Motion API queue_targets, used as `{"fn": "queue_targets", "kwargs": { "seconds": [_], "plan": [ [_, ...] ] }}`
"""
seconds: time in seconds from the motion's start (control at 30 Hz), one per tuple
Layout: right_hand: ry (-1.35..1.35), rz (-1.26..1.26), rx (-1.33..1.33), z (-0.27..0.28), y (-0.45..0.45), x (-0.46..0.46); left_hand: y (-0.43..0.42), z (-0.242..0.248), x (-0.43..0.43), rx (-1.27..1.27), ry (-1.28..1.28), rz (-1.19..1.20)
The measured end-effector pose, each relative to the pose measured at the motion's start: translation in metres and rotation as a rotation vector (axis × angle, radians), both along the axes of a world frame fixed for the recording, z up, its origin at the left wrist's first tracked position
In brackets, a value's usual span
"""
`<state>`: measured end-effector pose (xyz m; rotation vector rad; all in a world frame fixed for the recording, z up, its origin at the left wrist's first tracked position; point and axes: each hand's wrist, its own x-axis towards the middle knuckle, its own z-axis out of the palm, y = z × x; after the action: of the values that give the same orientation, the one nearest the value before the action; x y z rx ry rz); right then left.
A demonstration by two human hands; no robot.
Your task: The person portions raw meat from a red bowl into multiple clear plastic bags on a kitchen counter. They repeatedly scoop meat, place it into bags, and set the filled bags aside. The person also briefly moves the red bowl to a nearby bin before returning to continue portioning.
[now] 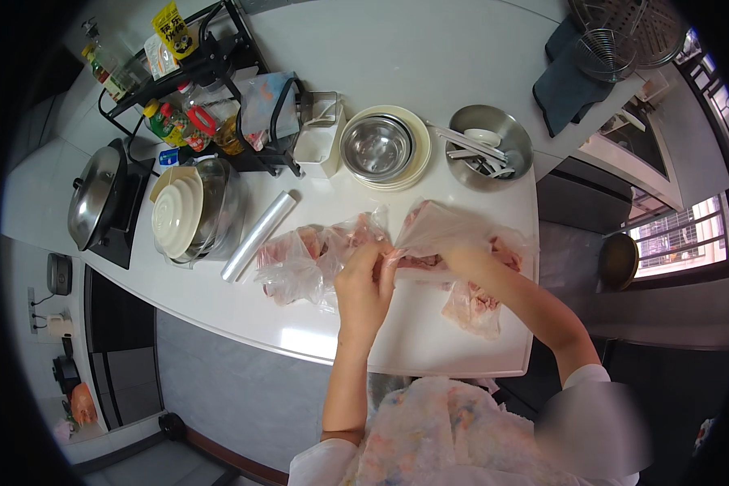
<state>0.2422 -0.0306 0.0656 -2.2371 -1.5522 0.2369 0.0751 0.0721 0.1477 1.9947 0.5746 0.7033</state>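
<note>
My left hand pinches the gathered edge of a clear plastic bag. Pieces of raw meat show through that bag, which lies on the white counter. My right hand reaches in under the bag's plastic; its fingers are hidden, so their grip cannot be told. To the left lie more bagged pieces of raw meat, close to my left hand. A smaller bag of raw meat rests below my right forearm, near the counter's right side.
A roll of clear plastic film lies left of the meat. Behind stand stacked steel bowls on plates and a steel bowl with utensils. Further left are bowls in a clear container, a lidded pan and a black rack with bottles.
</note>
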Motion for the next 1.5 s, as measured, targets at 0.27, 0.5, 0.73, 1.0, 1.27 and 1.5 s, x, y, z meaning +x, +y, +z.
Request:
{"fn": "queue_targets", "kwargs": {
  "seconds": [0.27,0.5,0.73,1.0,1.27,1.5],
  "plan": [
    [0.019,0.041,0.018,0.000,-0.003,0.011,-0.008,-0.001,0.016,0.088,-0.082,-0.006],
    [0.065,0.049,-0.020,-0.013,0.003,0.020,-0.008,-0.005,0.025,0.235,-0.063,-0.045],
    [0.340,0.064,-0.034,0.029,-0.029,0.017,-0.005,-0.001,0.018,0.094,-0.030,-0.004],
    [0.494,0.181,-0.074,0.100,-0.107,-0.008,0.000,-0.010,0.019,0.210,-0.029,0.010],
    [0.871,-0.057,0.133,0.092,-0.191,0.021,0.009,-0.008,0.001,0.076,0.080,0.091],
    [0.977,-0.151,0.340,0.055,-0.199,0.022,-0.003,-0.005,-0.001,0.121,0.096,0.104]
  ]
}}
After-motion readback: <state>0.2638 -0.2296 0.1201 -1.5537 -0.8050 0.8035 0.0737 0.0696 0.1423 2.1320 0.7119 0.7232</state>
